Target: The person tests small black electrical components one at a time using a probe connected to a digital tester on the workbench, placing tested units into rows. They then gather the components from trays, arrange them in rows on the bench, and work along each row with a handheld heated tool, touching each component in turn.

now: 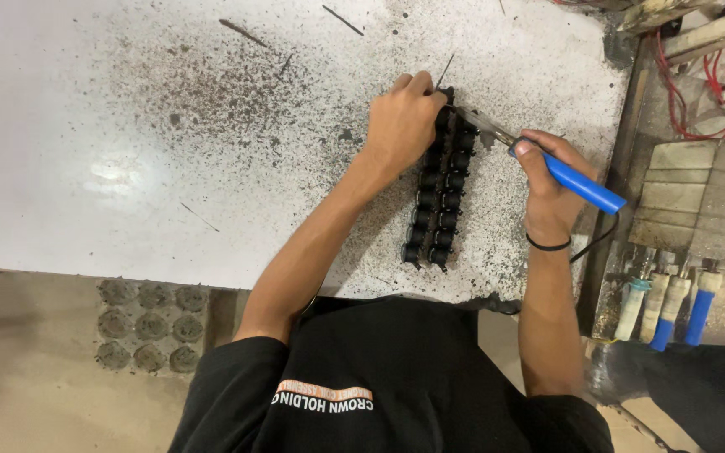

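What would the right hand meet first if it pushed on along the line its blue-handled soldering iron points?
Probably the far end of the double row of black parts, where the left hand pinches. The right hand aims the soldering iron up-left, its tip there; contact is unclear.

I'm looking down at a workshop: a scorched, speckled white bench (pixel 127 126) is lying below me, red wires (pixel 690 92) are trailing far right, and spare irons (pixel 669 306) are standing in a rack near right.
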{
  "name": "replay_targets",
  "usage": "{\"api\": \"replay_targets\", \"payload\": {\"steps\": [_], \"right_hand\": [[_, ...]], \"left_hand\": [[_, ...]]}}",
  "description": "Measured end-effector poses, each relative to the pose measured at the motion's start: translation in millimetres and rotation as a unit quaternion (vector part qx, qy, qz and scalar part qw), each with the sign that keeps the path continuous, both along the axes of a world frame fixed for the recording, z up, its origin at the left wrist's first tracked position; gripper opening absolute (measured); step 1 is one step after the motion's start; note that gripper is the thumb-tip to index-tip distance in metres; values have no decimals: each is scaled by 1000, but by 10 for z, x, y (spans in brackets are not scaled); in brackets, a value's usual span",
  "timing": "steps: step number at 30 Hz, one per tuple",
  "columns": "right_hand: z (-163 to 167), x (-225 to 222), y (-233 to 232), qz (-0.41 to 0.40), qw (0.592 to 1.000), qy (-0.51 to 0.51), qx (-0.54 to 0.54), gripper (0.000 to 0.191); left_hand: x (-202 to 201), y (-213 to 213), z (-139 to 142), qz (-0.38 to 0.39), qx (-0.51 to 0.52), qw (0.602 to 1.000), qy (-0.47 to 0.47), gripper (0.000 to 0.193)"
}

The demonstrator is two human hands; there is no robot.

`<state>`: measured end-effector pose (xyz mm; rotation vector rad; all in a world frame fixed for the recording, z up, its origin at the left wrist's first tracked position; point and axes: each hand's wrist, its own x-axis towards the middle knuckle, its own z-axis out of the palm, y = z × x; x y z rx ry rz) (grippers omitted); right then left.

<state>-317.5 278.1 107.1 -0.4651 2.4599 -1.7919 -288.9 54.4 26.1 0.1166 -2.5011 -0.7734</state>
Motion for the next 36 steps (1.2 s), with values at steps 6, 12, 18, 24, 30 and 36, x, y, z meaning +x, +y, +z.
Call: {"api": "replay_targets", "payload": {"steps": [6,12,18,24,30,36], "right_hand": [[104,-1,-51,12,999,8,42,21],[166,-20,-108,14,996,7,85,21],[146,-29,-42,20,998,23,59,22],[-84,129,101,-18,997,23,-76,21],[-216,215,187,-7,997,46,-62,21],[-183,211,157,2,998,20,-55,22]], "left_hand": [[-67,65,0,-15,-5,999,-33,10],[-92,111,-16,-26,10,1000,-15,12],[-55,64,56,-18,83,996,-2,6],[228,5,145,18,105,994,25,7],[299,70,136,14,73,997,10,13],[292,83,62,12,46,999,17,10]]}}
